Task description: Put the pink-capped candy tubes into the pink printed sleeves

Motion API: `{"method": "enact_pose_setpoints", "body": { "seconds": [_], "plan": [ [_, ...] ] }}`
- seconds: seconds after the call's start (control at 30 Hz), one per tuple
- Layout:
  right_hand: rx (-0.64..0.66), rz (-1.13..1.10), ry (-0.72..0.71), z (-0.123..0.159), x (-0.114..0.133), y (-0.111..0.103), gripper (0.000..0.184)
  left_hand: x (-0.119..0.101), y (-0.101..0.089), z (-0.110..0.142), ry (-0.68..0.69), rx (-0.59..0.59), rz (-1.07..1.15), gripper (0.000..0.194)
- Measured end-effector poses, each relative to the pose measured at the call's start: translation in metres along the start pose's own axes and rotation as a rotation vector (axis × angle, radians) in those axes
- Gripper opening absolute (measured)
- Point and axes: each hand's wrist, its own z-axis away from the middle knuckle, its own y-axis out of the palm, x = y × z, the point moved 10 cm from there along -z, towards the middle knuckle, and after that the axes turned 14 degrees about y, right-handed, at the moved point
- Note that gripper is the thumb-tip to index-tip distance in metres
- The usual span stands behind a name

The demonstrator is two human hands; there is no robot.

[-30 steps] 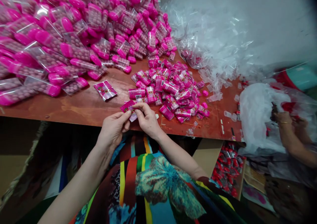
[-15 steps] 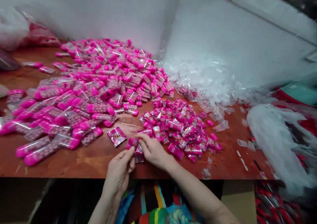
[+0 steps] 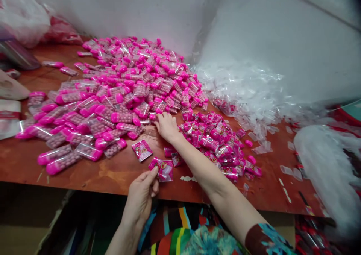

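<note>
My left hand (image 3: 142, 195) pinches a small pink packet in a clear sleeve (image 3: 161, 168) at the near edge of the red-brown table (image 3: 84, 174). My right hand (image 3: 166, 126) reaches forward, its fingers closed over a pink-capped candy tube at the near edge of the big pile of bagged candy tubes (image 3: 118, 93). A loose pink packet (image 3: 142, 150) lies flat between the two hands. A heap of small pink packets (image 3: 214, 142) lies just right of my right forearm.
A drift of empty clear sleeves (image 3: 248, 93) lies against the white wall at the back right. White plastic bags (image 3: 324, 164) sit at the right edge, other bags and a wrapped bundle (image 3: 19, 25) at the far left. Cardboard boxes stand under the table.
My right hand let go of the packet and reached forward to the pile of tubes. My left hand kept the packet near the table edge. The view tilted up.
</note>
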Motion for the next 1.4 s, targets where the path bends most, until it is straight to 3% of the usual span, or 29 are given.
{"method": "enact_pose_setpoints", "body": {
  "seconds": [0.13, 0.23, 0.37, 0.47, 0.63, 0.77, 0.9, 0.97, 1.07, 1.13, 1.27, 1.4],
  "plan": [
    [-0.056, -0.057, -0.020, 0.020, -0.011, -0.022, 0.029, -0.005, -0.008, -0.003, 0.013, -0.030, 0.036, 0.038],
    [-0.059, -0.103, -0.025, 0.032, -0.014, -0.032, 0.030, -0.001, -0.003, -0.003, 0.009, -0.018, 0.042, 0.037],
    [0.028, 0.004, -0.116, 0.042, 0.007, -0.015, 0.042, 0.007, 0.011, 0.003, 0.014, 0.020, 0.053, 0.038],
    [0.051, 0.118, -0.140, 0.050, 0.015, 0.002, 0.032, 0.008, 0.010, 0.010, 0.027, 0.005, 0.062, 0.040],
    [-0.012, 0.156, -0.144, 0.060, 0.013, 0.012, 0.024, 0.000, 0.002, 0.014, 0.067, -0.019, 0.094, 0.038],
    [-0.010, 0.114, -0.196, 0.062, 0.015, 0.007, 0.025, 0.001, 0.011, 0.018, 0.046, 0.022, 0.134, 0.035],
    [-0.062, -0.225, -0.105, 0.075, -0.010, -0.028, 0.019, 0.006, 0.011, 0.021, 0.020, 0.000, 0.186, 0.034],
    [0.042, -0.591, -0.017, 0.096, -0.035, -0.036, 0.017, 0.007, 0.007, 0.020, 0.022, -0.033, 0.209, 0.034],
    [0.408, -1.227, 0.162, 0.145, -0.064, -0.016, 0.015, 0.006, 0.005, 0.017, 0.031, -0.063, 0.233, 0.031],
    [0.557, -1.462, 0.298, 0.180, -0.077, 0.002, 0.015, 0.007, 0.007, 0.014, 0.036, -0.072, 0.237, 0.028],
    [0.628, -1.626, 0.438, 0.224, -0.087, 0.028, 0.019, 0.013, 0.019, 0.011, 0.027, -0.071, 0.221, 0.024],
    [0.587, -1.710, 0.515, 0.236, -0.093, 0.036, 0.027, 0.021, 0.031, 0.011, 0.010, -0.044, 0.202, 0.023]
  ]
}}
